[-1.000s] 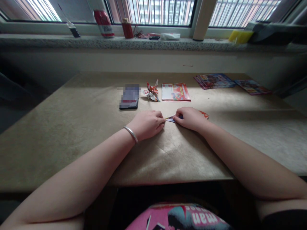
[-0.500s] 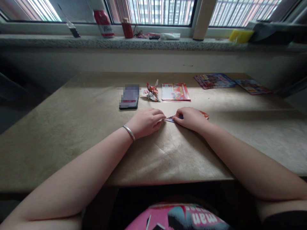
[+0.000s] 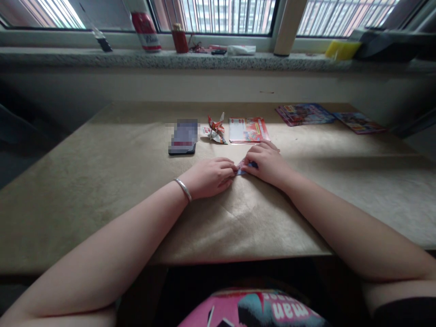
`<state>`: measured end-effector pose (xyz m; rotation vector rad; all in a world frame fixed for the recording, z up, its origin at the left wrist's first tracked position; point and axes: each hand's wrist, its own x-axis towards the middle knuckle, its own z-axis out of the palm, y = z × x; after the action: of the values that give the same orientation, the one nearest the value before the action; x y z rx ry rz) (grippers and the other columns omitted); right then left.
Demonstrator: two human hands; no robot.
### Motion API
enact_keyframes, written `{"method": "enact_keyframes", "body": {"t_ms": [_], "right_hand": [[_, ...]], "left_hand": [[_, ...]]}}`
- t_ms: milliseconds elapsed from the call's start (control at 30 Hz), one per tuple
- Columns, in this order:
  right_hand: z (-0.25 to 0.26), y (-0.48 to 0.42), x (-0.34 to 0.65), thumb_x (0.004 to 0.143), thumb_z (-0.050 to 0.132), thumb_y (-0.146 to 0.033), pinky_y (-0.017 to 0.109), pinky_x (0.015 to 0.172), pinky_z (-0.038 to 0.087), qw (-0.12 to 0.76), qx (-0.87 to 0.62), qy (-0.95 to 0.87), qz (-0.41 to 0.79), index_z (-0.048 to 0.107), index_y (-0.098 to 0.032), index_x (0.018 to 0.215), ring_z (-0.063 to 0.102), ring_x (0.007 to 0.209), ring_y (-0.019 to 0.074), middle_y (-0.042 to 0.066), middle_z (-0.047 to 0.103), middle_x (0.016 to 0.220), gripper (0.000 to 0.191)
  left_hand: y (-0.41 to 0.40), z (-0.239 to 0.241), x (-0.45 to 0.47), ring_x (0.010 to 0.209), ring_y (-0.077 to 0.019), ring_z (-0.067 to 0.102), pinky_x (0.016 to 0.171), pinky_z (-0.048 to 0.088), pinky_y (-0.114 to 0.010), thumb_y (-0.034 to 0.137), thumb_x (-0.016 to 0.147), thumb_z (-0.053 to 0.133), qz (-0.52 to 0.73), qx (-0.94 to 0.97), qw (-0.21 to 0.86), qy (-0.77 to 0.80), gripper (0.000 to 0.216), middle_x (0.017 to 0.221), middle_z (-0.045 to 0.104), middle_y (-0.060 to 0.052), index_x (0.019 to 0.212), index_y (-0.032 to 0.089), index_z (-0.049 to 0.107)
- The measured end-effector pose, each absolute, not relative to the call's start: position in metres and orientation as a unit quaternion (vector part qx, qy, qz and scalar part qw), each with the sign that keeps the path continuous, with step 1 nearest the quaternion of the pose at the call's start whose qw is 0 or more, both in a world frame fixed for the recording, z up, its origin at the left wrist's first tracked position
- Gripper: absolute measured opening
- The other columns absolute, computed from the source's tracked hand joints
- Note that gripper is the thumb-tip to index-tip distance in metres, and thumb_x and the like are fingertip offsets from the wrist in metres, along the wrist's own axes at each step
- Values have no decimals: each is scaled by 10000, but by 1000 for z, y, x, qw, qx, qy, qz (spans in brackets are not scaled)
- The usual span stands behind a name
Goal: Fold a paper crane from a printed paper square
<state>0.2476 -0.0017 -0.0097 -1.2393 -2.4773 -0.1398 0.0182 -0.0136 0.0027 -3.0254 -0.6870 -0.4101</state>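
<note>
A small piece of folded printed paper (image 3: 240, 171) lies on the table between my hands, mostly covered by my fingers. My left hand (image 3: 213, 177), with a silver bangle at the wrist, pinches its left tip. My right hand (image 3: 267, 161) grips the paper from the right with thumb and forefinger, the other fingers raised toward the back. Just beyond my hands stands a folded paper crane (image 3: 217, 129) in red and white. Beside it lies a stack of red-and-white printed sheets (image 3: 248, 130).
A phone (image 3: 184, 136) lies left of the crane. Colourful printed cards (image 3: 304, 113) form a pile at the back right, with more cards (image 3: 359, 122) beside it. On the stone windowsill (image 3: 204, 61) stand a red can (image 3: 146, 32) and a red lighter (image 3: 179, 38).
My right hand has turned and lifted its outer fingers toward the sheets. The paper's orange right end, visible before, is now hidden. My left hand has barely shifted.
</note>
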Motion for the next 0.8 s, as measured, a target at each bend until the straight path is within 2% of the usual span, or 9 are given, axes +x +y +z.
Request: {"method": "enact_keyframes", "body": {"t_ms": [167, 333, 533, 667, 800], "right_hand": [[-15, 3, 256, 821, 633, -499, 360, 846, 399, 205, -509, -836, 6, 668, -216, 750, 561, 924, 231, 67, 663, 919, 294], [-13, -1, 261, 818, 622, -471, 330, 786, 443, 201, -552, -807, 61, 668, -212, 805, 597, 884, 217, 71, 667, 915, 263], [-9, -1, 272, 801, 631, -417, 348, 793, 465, 196, -604, -765, 110, 683, -219, 941, 613, 917, 234, 93, 674, 1019, 248], [-11, 2, 278, 812, 614, -335, 318, 703, 464, 205, -628, -729, 176, 670, -224, 994, 618, 803, 204, 69, 699, 930, 221], [-16, 6, 275, 820, 594, -300, 293, 705, 464, 277, -611, -715, 194, 638, -212, 1038, 600, 758, 166, 40, 689, 878, 239]], "left_hand": [[-12, 0, 19, 1090, -211, 603, 945, 517, -347, 266, 915, 517, -113, -969, 1, -221, 257, 1127, 663, -105, 1109, 147, 637], [-17, 0, 25, 1017, -217, 618, 892, 524, -353, 319, 931, 512, -98, -968, 32, -228, 330, 1108, 658, -105, 1202, 165, 619], [-19, -3, 29, 1248, -223, 534, 1052, 465, -360, 276, 921, 522, -108, -966, -4, -234, 305, 1345, 575, -101, 1183, 139, 600], [-19, -2, 29, 1282, -226, 512, 1070, 455, -358, 312, 924, 529, -103, -965, -22, -240, 320, 1339, 579, -114, 1182, 131, 588], [-19, -2, 29, 1290, -245, 504, 1063, 458, -364, 326, 920, 535, -105, -965, -1, -239, 391, 1355, 556, -146, 1249, 115, 552]]}}
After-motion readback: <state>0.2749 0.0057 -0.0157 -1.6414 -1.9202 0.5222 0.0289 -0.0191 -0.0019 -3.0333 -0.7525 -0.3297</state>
